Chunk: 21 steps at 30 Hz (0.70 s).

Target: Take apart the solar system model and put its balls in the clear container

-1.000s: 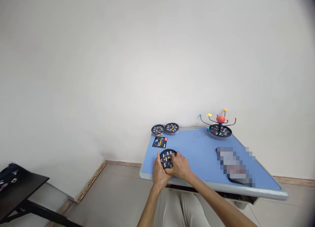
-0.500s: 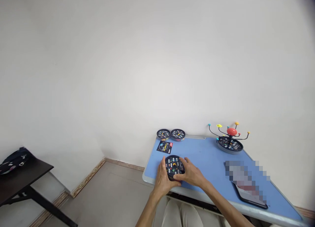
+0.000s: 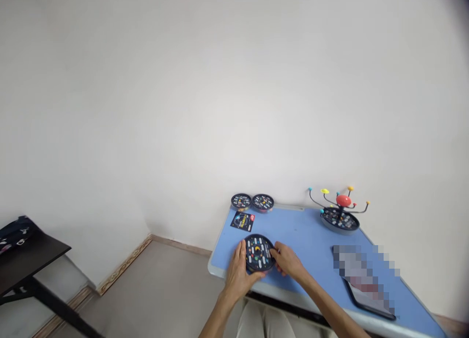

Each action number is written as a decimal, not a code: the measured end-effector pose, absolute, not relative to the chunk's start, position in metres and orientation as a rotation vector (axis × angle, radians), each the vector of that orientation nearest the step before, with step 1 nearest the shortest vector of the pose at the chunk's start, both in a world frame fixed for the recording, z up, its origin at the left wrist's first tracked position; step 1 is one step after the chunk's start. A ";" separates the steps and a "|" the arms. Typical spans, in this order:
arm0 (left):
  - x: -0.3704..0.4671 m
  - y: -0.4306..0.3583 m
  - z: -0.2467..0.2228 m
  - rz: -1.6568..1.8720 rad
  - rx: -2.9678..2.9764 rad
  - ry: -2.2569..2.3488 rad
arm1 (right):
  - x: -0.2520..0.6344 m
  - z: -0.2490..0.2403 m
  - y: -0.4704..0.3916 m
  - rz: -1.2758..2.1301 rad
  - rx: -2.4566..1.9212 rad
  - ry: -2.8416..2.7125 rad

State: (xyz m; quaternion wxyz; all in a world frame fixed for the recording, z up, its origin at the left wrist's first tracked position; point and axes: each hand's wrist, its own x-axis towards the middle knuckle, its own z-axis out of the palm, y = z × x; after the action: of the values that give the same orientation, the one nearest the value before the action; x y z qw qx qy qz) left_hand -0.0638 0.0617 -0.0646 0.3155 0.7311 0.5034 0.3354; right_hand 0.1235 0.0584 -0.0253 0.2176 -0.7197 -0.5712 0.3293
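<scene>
Cupping the round box [image 3: 261,260] in the left hand [image 3: 236,268], pinching its rim with the right hand [image 3: 287,261]. Could tip or slip if pulled unevenly at one edge.

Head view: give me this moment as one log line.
round black case: printed face up | left hand: cupping left side | right hand: at right rim | printed card: beyond case, on blue table

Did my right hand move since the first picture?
Yes. Judged against the card on the table, your right hand moved to the right, and is now at the round box's right edge.
</scene>
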 end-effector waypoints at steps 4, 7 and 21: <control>-0.063 0.061 -0.056 0.888 1.853 1.316 | 0.128 -0.029 0.067 1.114 -2.003 -1.448; -0.064 0.059 -0.048 0.861 1.829 1.276 | 0.131 -0.028 0.073 1.176 -2.044 -1.416; -0.055 0.050 -0.050 0.944 1.746 1.368 | 0.139 -0.006 0.058 0.645 -2.158 -1.862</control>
State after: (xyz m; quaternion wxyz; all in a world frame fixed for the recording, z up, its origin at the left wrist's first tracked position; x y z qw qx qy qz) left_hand -0.0548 0.0505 -0.0501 0.3573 0.6764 0.5301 0.3658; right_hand 0.1393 0.0578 -0.0055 0.1093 -0.7341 -0.6332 0.2195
